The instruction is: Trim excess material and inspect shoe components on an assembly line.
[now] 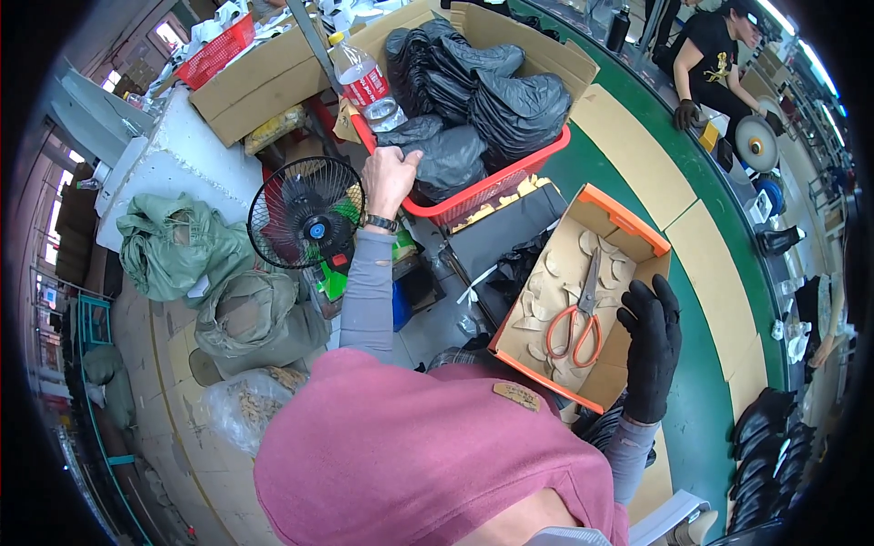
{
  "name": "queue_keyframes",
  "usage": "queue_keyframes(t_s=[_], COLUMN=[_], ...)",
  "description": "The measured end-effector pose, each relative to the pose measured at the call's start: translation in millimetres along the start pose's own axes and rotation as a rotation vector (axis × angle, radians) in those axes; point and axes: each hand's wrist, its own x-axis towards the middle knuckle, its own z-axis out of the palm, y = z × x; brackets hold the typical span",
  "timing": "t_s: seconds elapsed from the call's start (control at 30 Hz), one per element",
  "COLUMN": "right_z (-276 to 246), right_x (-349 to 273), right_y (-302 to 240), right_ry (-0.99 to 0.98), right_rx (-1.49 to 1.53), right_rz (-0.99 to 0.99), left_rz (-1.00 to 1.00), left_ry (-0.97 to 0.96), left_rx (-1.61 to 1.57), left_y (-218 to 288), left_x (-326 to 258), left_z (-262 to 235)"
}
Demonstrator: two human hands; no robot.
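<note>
My left hand (390, 182), bare with a dark band at the wrist, is closed beside the left rim of a red plastic basket (437, 211). What its fingers hold, if anything, is hidden. Several black plastic-wrapped bundles (519, 114) fill the basket, and a clear bottle (369, 86) with a yellow cap leans at its left side. My right hand (651, 341), in a black glove, is open along the right side of a cardboard box (637, 259) with orange edges. Orange-handled scissors (578, 314) lie in the box among pale cut scraps (546, 273).
A black fan (314, 227) stands just left of my left forearm. Green sacks (182, 246) and a clear bag (241, 409) are at the left. A green work surface (701, 428) with cardboard strips (719, 282) curves along the right. Another person (706, 68) sits at the far right by a grinding wheel (756, 144).
</note>
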Motion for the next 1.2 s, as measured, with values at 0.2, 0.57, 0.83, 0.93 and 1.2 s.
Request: queue_keyframes(t_s=[0.2, 0.57, 0.83, 0.93, 1.2], right_z=[-0.7, 4.1, 2.1, -12.6, -132.0], right_x=[-1.8, -6.5, -19.2, -25.8, -64.7], right_y=[3.3, 3.7, 6.1, 0.5, -1.7], right_ry=[0.033, -0.003, -0.023, 0.002, 0.545], right_rx=[0.035, 0.004, -0.082, -0.068, -0.245], right_rz=[-0.01, 0.025, 0.009, -0.019, -0.355], left_rz=[0.043, 0.553, 0.533, 0.55, 0.665], left_ry=[-0.06, -0.185, -0.18, -0.202, 0.064], left_rx=[0.332, 0.48, 0.444, 0.517, 0.614], left_y=[16.2, -10.6, -26.7, -21.1, 19.7], left_x=[-19.0, 20.7, 12.1, 14.2, 8.6], left_z=[11.4, 52.0, 72.7, 80.0, 48.6])
